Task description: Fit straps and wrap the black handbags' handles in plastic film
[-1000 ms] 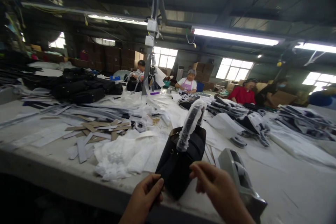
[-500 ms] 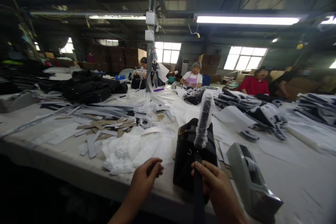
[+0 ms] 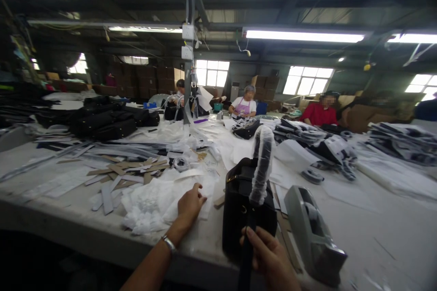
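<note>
A black handbag (image 3: 232,218) stands at the table's front edge, its handle (image 3: 263,163) wrapped in clear plastic film and arching upward. My right hand (image 3: 268,254) is closed around a dark strap (image 3: 248,241) in front of the bag, thumb on top. To the left, my left hand (image 3: 191,202) hovers over or rests on a pile of thin white sheets (image 3: 153,200); I cannot tell if it touches them. Its thumb and forefinger are apart, with nothing visible between them, and the other fingers are partly hidden.
A grey tape dispenser (image 3: 312,232) stands right of the bag, beside cardboard strips (image 3: 288,236). More strips (image 3: 119,173) lie scattered at left, with black bags (image 3: 105,118) behind them. Wrapped parts (image 3: 317,141) are heaped at right. Several co-workers sit across the table.
My left hand has moved forward onto the area of the white sheets, its fingers parting. My right hand still holds the strap, and the handle now shows more of its arch. The view has shifted.
</note>
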Tool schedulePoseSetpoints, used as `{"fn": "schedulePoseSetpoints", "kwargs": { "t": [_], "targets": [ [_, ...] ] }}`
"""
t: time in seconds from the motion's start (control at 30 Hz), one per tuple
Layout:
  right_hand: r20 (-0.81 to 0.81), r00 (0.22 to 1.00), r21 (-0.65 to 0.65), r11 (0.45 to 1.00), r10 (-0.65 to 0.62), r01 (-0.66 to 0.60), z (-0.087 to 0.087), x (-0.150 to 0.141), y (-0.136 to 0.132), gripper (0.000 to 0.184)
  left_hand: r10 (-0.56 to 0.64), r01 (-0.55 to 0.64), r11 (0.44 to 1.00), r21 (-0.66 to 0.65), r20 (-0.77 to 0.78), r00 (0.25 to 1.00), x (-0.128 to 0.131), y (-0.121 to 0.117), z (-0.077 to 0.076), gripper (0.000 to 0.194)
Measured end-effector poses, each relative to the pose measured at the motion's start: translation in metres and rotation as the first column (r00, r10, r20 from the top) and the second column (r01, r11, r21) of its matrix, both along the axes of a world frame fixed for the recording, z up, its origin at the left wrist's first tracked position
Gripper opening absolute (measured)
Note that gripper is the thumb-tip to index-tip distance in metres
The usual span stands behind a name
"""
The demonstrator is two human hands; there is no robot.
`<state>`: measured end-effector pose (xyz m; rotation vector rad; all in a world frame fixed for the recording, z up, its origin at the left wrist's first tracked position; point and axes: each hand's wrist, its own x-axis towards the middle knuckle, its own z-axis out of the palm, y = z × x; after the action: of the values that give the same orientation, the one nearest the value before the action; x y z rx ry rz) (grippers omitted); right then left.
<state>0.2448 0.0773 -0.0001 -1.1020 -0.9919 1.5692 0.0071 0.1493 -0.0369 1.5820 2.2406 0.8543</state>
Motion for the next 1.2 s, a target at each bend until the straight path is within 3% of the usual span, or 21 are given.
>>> {"fn": "schedulePoseSetpoints", "kwargs": {
  "t": [0.17, 0.43, 0.57, 0.67, 0.77, 0.9, 1.0, 1.07, 1.13, 1.2],
  "targets": [
    [-0.015, 1.0, 0.013, 1.0, 0.022, -0.022, -0.006, -0.006, 0.0, 0.054, -0.021, 0.019, 0.998, 0.062, 0.027, 0.999, -0.013, -0.005, 0.007, 0.023],
    [-0.018, 0.995, -0.013, 0.995, 0.095, -0.095, -0.011, -0.015, -0.002, 0.056, -0.039, 0.036, 0.998, 0.049, 0.057, 0.998, -0.009, 0.002, -0.005, 0.043],
    [-0.015, 0.996, 0.003, 0.996, 0.086, -0.086, -0.015, -0.013, -0.001, 0.054, -0.047, 0.026, 0.99, 0.136, 0.15, 0.988, -0.017, 0.004, -0.006, 0.036],
    [-0.025, 0.995, -0.003, 0.996, 0.092, -0.092, -0.017, -0.012, 0.0, 0.053, -0.093, 0.033, 0.969, 0.246, 0.238, 0.967, -0.021, -0.002, 0.003, 0.033],
    [-0.014, 0.991, 0.015, 0.991, 0.131, -0.131, -0.016, -0.011, -0.001, 0.053, -0.166, 0.049, 0.937, 0.347, 0.316, 0.934, -0.018, -0.02, 0.018, 0.037],
    [-0.075, 0.977, 0.004, 0.98, 0.2, -0.2, -0.008, -0.013, -0.004, 0.049, -0.237, 0.079, 0.894, 0.44, 0.317, 0.918, -0.003, -0.064, 0.027, 0.031],
    [-0.152, 0.963, -0.02, 0.973, 0.224, -0.23, -0.006, -0.014, -0.006, 0.046, -0.342, 0.233, 0.816, 0.53, 0.117, 0.932, 0.012, -0.097, 0.017, 0.017],
    [-0.166, 0.956, -0.029, 0.968, 0.242, -0.25, -0.008, -0.014, -0.007, 0.046, -0.428, 0.362, 0.75, 0.554, -0.011, 0.904, 0.021, -0.114, 0.006, 0.019],
    [-0.146, 0.956, -0.012, 0.966, 0.255, -0.259, -0.01, -0.014, -0.007, 0.047, -0.506, 0.443, 0.703, 0.556, -0.047, 0.861, 0.028, -0.125, -0.004, 0.024],
    [-0.107, 0.963, 0.004, 0.968, 0.248, -0.249, -0.01, -0.013, -0.007, 0.047, -0.551, 0.455, 0.706, 0.543, 0.017, 0.834, 0.032, -0.129, -0.007, 0.022]
  ]
}}
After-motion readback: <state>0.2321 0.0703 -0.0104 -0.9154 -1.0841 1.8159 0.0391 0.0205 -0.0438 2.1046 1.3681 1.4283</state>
